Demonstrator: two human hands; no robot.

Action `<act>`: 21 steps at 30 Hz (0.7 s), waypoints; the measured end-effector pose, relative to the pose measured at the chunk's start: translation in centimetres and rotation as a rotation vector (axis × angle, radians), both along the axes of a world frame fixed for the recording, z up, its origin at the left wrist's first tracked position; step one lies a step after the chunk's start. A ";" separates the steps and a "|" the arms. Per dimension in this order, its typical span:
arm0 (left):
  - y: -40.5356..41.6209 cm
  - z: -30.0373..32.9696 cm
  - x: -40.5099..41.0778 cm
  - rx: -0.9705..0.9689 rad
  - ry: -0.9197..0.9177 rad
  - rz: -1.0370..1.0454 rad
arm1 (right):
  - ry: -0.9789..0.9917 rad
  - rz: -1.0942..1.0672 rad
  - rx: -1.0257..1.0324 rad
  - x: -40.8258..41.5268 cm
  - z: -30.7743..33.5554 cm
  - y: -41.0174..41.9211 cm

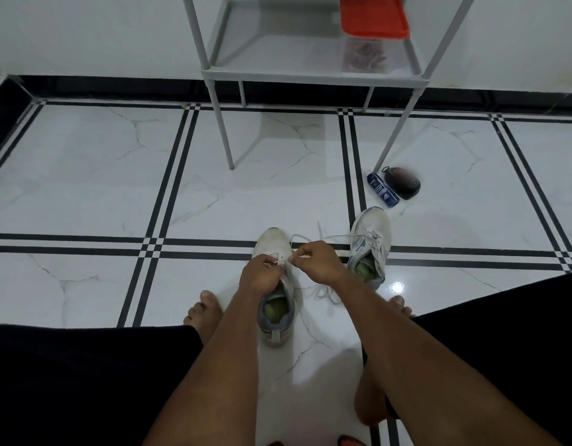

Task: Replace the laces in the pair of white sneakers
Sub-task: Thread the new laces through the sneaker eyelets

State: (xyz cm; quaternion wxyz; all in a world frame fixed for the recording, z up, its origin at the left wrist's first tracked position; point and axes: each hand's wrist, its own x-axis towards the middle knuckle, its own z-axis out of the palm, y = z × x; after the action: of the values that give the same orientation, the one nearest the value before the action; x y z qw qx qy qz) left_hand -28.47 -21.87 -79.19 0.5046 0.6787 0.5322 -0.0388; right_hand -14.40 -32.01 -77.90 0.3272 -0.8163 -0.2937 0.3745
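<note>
white sneakers (pixel 276 249), black-striped white marble floor (pixel 85 188), red lid (pixel 373 16), blue tube (pixel 382 190)

Near sneaker (pixel 276 284) lies left of laced sneaker (pixel 371 246).

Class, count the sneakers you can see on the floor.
2: near sneaker under both hands, between the feet; far sneaker to its right, by the blue tube.
</note>
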 end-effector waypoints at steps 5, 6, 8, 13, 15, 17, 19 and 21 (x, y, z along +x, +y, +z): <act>-0.1 -0.7 0.0 0.002 -0.037 0.063 | -0.053 0.028 -0.019 -0.2 -0.4 0.0; -0.1 -0.8 0.0 0.001 -0.051 0.079 | -0.068 0.029 -0.024 -0.2 -0.4 0.1; -0.1 -0.7 0.0 0.027 -0.076 0.115 | -0.084 0.034 -0.040 -0.2 -0.3 0.2; 0.0 -0.6 0.0 0.124 -0.094 0.106 | -0.073 0.056 -0.053 -0.4 -0.4 0.3; -0.1 -0.5 0.1 0.156 -0.082 0.036 | -0.074 0.055 -0.048 -0.4 -0.4 0.3; 0.0 -0.4 0.1 0.205 -0.055 -0.037 | -0.062 0.050 -0.051 -0.3 -0.4 0.3; 0.0 -0.2 0.1 0.251 -0.014 -0.101 | -0.056 0.049 -0.051 -0.2 -0.5 0.2; 0.1 0.0 0.2 0.283 0.014 -0.158 | -0.042 0.040 -0.035 -0.2 -0.5 0.2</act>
State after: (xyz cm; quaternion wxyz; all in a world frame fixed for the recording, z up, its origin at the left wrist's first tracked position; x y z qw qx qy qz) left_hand -28.24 -21.78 -79.20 0.3954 0.7826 0.4808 -0.0078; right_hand -14.57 -31.82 -78.41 0.2991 -0.8236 -0.3102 0.3686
